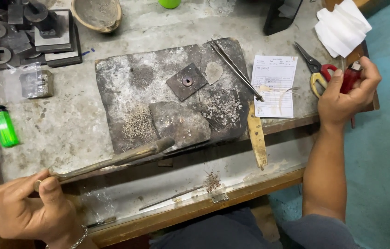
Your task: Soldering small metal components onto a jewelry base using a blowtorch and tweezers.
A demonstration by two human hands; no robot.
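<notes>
My left hand (29,207) grips the handle end of a long metal torch pipe (116,159) whose nozzle points at the dark soldering slab (125,83). My right hand (347,94) is closed around a red lighter (351,77) at the bench's right edge. On the slab lie a small square plate with a copper ring (187,81), long tweezers (234,68) and heaps of tiny wire pieces (138,124).
A green lighter (3,125) lies at the left. Metal dies (29,32) and a shallow bowl (97,14) stand at the back. A paper slip (274,85), red and yellow handled pliers (317,74), white tissue (341,26) and a wooden peg (257,136) sit right of the slab.
</notes>
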